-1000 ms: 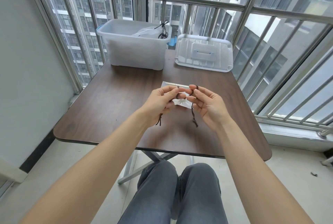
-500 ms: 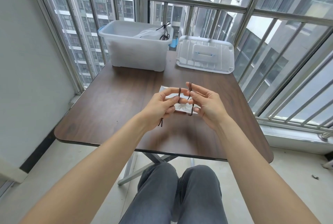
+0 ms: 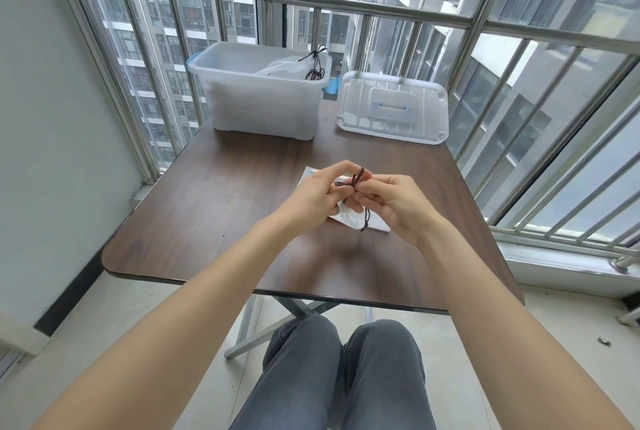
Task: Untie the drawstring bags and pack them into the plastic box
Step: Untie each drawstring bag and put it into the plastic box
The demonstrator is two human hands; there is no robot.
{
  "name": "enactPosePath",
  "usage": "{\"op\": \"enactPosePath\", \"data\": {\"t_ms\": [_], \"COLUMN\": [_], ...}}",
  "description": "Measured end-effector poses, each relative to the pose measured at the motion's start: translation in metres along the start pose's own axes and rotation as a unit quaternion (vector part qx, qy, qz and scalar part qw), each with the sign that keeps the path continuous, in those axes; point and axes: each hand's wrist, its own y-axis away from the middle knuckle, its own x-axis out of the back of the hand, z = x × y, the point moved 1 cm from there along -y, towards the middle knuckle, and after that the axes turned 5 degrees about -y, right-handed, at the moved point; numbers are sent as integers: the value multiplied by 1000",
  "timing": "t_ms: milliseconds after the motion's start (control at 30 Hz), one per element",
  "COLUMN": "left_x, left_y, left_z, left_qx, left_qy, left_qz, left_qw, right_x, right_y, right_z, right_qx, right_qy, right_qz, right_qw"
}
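**Both hands on the drawstring**

We pinch the dark drawstring [image 3: 357, 179] with our left hand [image 3: 311, 192] and right hand [image 3: 394, 202], fingers curled round it, above the white drawstring bag [image 3: 349, 220] on the table [image 3: 214, 208]. Beyond the bag stands the plastic box [image 3: 263, 97], more bags inside, with its lid [image 3: 391, 107] just beside it.

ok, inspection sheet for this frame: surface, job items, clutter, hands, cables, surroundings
Surface: dark wood table.
Job's things: white drawstring bag under the hands; open plastic box at the far edge, bags inside; lid flat to its right.
Clutter: nothing seen.
Hands: left hand and right hand both pinch the dark cord.
Cables: nothing seen.
Surroundings: railing, buildings beyond.
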Motion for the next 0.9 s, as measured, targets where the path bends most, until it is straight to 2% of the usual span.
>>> {"op": "enactPosePath", "data": {"t_ms": [100,200,300,400,500,567,667,767,900], "left_x": [-2,-2,-1,0,2,4,7,9,12], "left_y": [-1,-1,-2,-5,-4,-2,0,-3,-7], "left_z": [6,11,10,6,5,3,0,0,5], "left_qx": [-10,-25,-18,17,46,69,88,137,178], "left_qy": [-63,-156,-177,-97,24,100,165,188,197], "left_qz": [11,38,60,75,62,65,96,140,187], "left_qw": [998,987,982,992,997,990,978,962,946], "right_x": [-2,-6,-9,-11,-13,-12,-10,-8,-5], "right_y": [0,-2,0,1,0,0,2,2,-2], "right_z": [1,1,-3,-6,-8,-8,-7,-7,-16], "right_qx": [8,15,10,5,-2,-5,0,25,93], "right_qy": [54,48,90,55,-94,-178,-221,-143,79], "right_qz": [29,71,71,93,113,98,45,12,3], "right_qw": [998,996,993,994,989,979,974,989,993]}}
